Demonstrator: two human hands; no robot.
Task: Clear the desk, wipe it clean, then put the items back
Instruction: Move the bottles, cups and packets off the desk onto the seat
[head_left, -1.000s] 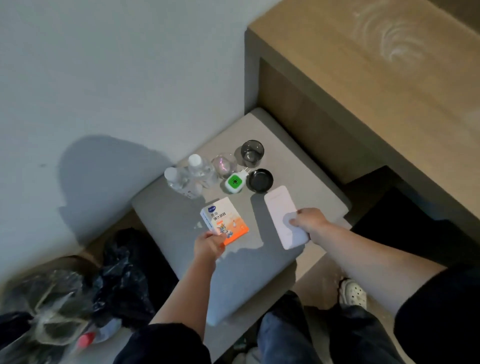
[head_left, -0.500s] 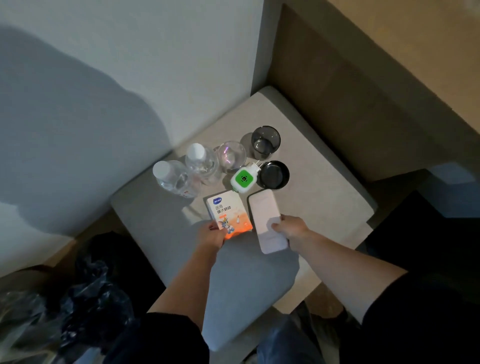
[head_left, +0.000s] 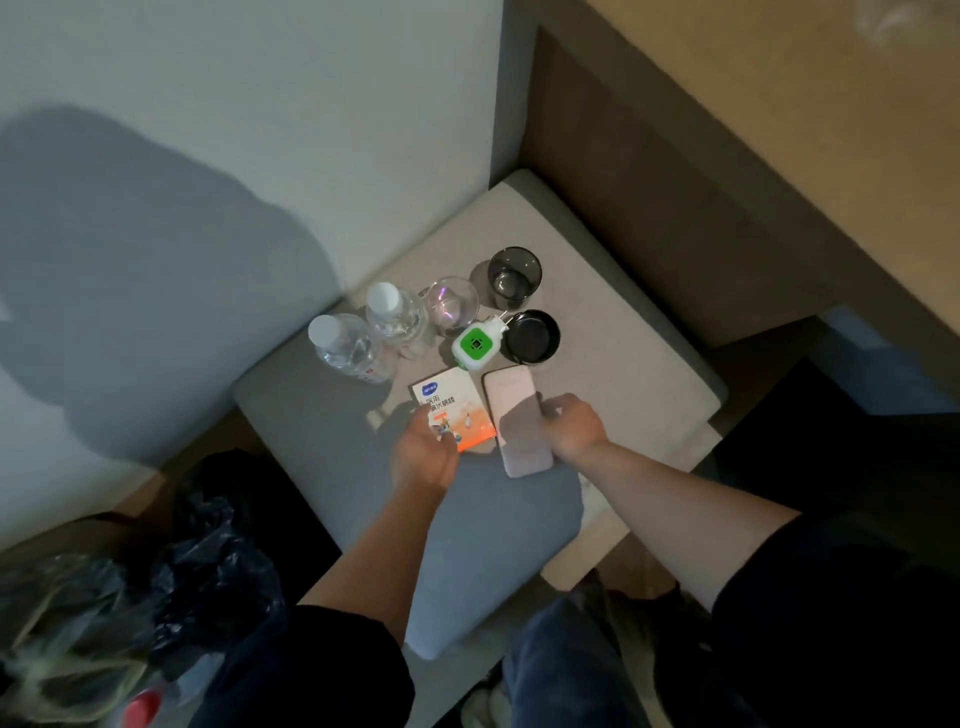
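A grey cushioned stool (head_left: 634, 374) carries the desk's items. My left hand (head_left: 423, 460) grips the near corner of a white and orange box (head_left: 449, 402) that lies flat on the stool. My right hand (head_left: 571, 426) holds the right edge of a flat white device (head_left: 511, 397), which lies right beside the box. Behind them stand two clear water bottles (head_left: 345, 345) (head_left: 395, 312), a clear glass (head_left: 451, 304), a dark tumbler (head_left: 514, 275), a black round dish (head_left: 532, 336) and a green and white plug-in device (head_left: 474, 344). The wooden desk (head_left: 779, 114) is at the upper right.
A white wall (head_left: 260, 130) borders the stool on the left. Black rubbish bags (head_left: 208, 551) and clear plastic lie on the floor at the lower left. My legs and a shoe are below the stool's near corner.
My right hand has slid the white device left until it lies against the box. My left hand has stayed on the box. The view has moved closer to the stool.
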